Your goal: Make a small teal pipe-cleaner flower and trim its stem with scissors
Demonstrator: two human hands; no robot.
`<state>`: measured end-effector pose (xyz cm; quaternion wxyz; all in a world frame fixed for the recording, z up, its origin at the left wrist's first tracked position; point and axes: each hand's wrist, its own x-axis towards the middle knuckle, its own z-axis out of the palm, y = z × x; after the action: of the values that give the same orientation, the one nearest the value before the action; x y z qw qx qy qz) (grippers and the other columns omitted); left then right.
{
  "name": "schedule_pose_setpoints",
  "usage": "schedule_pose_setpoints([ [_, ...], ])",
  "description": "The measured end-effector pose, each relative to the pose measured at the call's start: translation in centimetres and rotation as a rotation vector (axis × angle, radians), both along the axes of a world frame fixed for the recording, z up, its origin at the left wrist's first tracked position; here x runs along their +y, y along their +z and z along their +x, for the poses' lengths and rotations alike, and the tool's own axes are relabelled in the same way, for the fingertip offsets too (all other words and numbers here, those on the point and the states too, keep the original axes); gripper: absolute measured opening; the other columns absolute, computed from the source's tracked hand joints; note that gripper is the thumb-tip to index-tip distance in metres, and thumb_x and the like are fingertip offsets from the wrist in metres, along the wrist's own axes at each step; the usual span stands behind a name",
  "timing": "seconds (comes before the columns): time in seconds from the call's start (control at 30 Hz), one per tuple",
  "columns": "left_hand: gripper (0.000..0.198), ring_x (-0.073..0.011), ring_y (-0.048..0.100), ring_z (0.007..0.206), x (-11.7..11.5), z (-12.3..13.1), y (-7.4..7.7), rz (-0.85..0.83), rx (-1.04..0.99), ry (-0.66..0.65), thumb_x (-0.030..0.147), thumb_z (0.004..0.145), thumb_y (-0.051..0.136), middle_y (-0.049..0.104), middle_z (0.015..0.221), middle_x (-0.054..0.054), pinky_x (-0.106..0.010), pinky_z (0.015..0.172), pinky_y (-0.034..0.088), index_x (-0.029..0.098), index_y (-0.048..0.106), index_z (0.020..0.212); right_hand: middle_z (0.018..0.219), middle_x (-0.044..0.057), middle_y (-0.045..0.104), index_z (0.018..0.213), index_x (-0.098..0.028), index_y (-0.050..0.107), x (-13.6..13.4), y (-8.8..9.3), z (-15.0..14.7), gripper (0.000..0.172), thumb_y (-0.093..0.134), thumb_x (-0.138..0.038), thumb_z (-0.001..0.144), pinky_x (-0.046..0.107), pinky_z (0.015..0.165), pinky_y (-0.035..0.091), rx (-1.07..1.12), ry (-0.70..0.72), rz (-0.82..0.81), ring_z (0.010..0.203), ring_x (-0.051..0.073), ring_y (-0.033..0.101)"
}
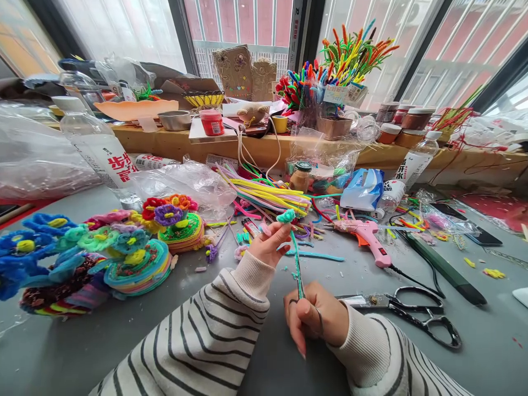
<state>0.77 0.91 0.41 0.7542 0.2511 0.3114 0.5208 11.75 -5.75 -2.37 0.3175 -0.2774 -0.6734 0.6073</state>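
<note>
My left hand [270,245] pinches a teal pipe cleaner [293,242] near its curled, fuzzy top, which sticks up above the fingertips. The stem hangs down toward my right hand [315,316]. That hand is closed round what looks like small scissors [300,283]; thin dark handle loops show at the fingers, and narrow blades lie along the stem. Whether the blades touch the stem I cannot tell. Small teal bits of fuzz lie on the table beside it. Right of my right hand rest large black-handled scissors [412,309], partly behind the wrist.
Pipe-cleaner flowers [132,242] on round coiled bases stand at left. A bundle of pipe cleaners [264,192] lies ahead. To the right are a pink glue gun [371,236] with its cord, a dark green bar-shaped tool [445,267] and a phone [482,234]. Water bottles [99,148] stand behind.
</note>
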Motion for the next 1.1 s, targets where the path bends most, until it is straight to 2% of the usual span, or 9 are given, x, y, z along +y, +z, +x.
schedule_pose_setpoints([
  [0.2, 0.012, -0.0047, 0.041, 0.049, -0.04, 0.09, -0.03, 0.008, 0.028, -0.019, 0.016, 0.052, 0.067, 0.046, 0.052, 0.005, -0.02, 0.049, 0.029, 0.015, 0.056, 0.054, 0.038, -0.003, 0.031, 0.037, -0.01, 0.046, -0.03, 0.08, 0.1, 0.07, 0.023, -0.066, 0.071, 0.018, 0.037, 0.024, -0.015, 0.021, 0.048, 0.034, 0.002, 0.028],
  [0.37, 0.014, -0.0041, 0.038, 0.047, -0.17, 0.07, 0.06, 0.021, 0.045, -0.035, 0.016, 0.05, 0.068, 0.041, 0.048, 0.006, -0.019, 0.048, 0.028, 0.015, 0.055, 0.052, 0.044, -0.002, 0.036, 0.039, -0.009, 0.049, 0.02, 0.31, 0.09, 0.071, 0.023, -0.067, 0.071, 0.018, 0.039, 0.027, -0.001, 0.037, 0.098, 0.038, 0.003, 0.031],
  [0.63, 0.015, -0.0041, 0.04, 0.047, -0.51, 0.22, 0.4, 0.034, 0.095, -0.058, 0.017, 0.051, 0.068, 0.044, 0.05, 0.005, -0.019, 0.048, 0.028, 0.015, 0.053, 0.049, 0.052, 0.0, 0.04, 0.044, -0.009, 0.05, 0.17, 0.62, 0.11, 0.072, 0.02, -0.068, 0.07, 0.019, 0.04, 0.028, 0.003, 0.036, 0.116, 0.04, 0.003, 0.033],
  [0.73, 0.016, -0.0042, 0.041, 0.048, -0.52, 0.29, 0.37, 0.04, 0.114, -0.07, 0.021, 0.05, 0.069, 0.047, 0.052, 0.004, -0.019, 0.047, 0.028, 0.015, 0.054, 0.05, 0.05, 0.001, 0.042, 0.042, -0.01, 0.05, 0.32, 0.63, 0.19, 0.07, 0.022, -0.067, 0.07, 0.02, 0.044, 0.031, 0.001, 0.031, 0.139, 0.044, 0.005, 0.037],
  [0.9, 0.018, -0.0044, 0.043, 0.049, -0.29, 0.2, 0.06, 0.022, 0.124, -0.052, 0.024, 0.046, 0.071, 0.049, 0.054, 0.005, -0.019, 0.049, 0.03, 0.016, 0.057, 0.054, 0.043, 0.0, 0.04, 0.04, -0.01, 0.049, 0.52, 0.12, 0.31, 0.067, 0.028, -0.065, 0.071, 0.018, 0.038, 0.026, 0.007, 0.027, 0.07, 0.038, 0.004, 0.032],
  [1.1, 0.018, -0.0032, 0.044, 0.051, -0.28, 0.15, -0.03, 0.007, 0.082, -0.012, 0.023, 0.046, 0.071, 0.049, 0.055, 0.005, -0.017, 0.051, 0.03, 0.016, 0.058, 0.057, 0.041, -0.001, 0.036, 0.038, -0.01, 0.05, 0.54, 0.0, 0.22, 0.069, 0.024, -0.063, 0.074, 0.018, 0.039, 0.029, 0.004, -0.014, 0.11, 0.037, 0.004, 0.033],
])
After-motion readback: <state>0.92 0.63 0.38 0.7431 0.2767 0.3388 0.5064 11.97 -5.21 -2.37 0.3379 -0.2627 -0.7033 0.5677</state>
